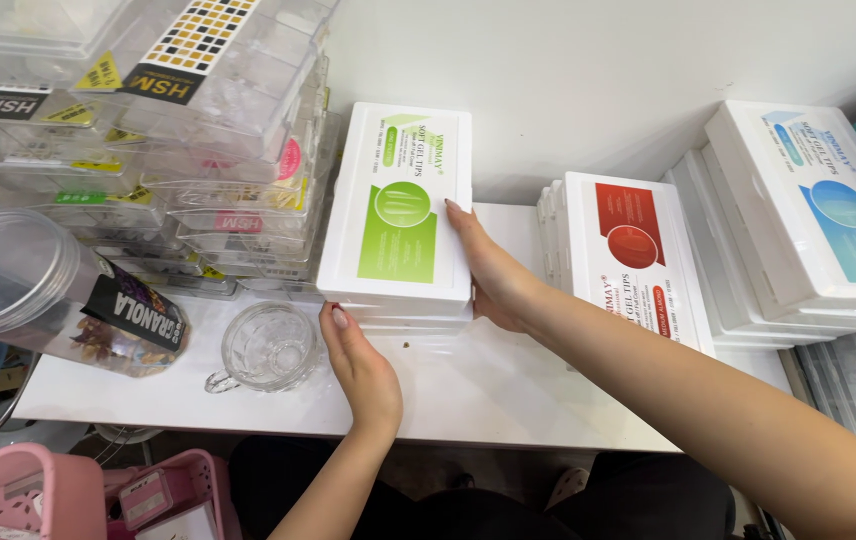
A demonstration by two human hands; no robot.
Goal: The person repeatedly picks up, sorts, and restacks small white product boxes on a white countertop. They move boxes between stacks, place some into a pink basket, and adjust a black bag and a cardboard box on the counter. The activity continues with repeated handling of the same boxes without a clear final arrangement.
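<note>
I have a small stack of flat white boxes, and the green-label box [396, 205] is on top. The stack sits on the white counter [488, 390], close to the wall. My left hand [363, 368] is pressed flat against the near corner of the stack, fingers straight, not curled around anything. My right hand [493, 270] is flat too, pushing on the right side of the stack with my fingertips up by the top box. So both hands are open and squeeze the stack between them.

To do this well, I think I should push evenly from both sides so the boxes line up and none slips out. I should go slow. The little glass cup [268, 347] is just beside my left hand, and I could bump it. A clear jar [48, 295] lies on its side past the cup. A pile of clear plastic boxes [218, 130] stands to the left, and a red-label box [628, 262] sits to the right.
</note>
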